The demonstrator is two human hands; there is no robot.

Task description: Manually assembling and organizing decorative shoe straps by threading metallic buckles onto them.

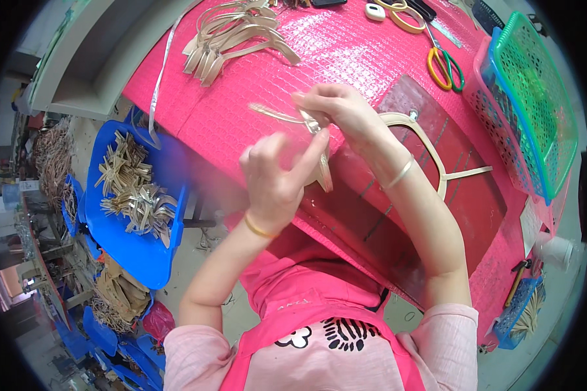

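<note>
Above the pink table covering, my right hand (342, 111) pinches a thin beige strap (274, 113) with a small shiny piece on it. One end of the strap sticks out to the left, and a beige loop (325, 174) hangs beneath the fingers. My left hand (272, 179) is raised close by, its thumb stretched to the strap; its curled fingers are smeared by motion, so its grip is unclear. Under my right forearm, another beige strap piece (430, 144) with a side branch lies on a dark red board (404, 215).
A pile of beige straps (231, 42) lies at the far left of the table. Left of the table, a blue bin (134, 251) holds strap bundles. Green-and-yellow scissors (445, 68) and tape rolls (407, 19) lie at the back; stacked plastic baskets (535, 111) stand at the right.
</note>
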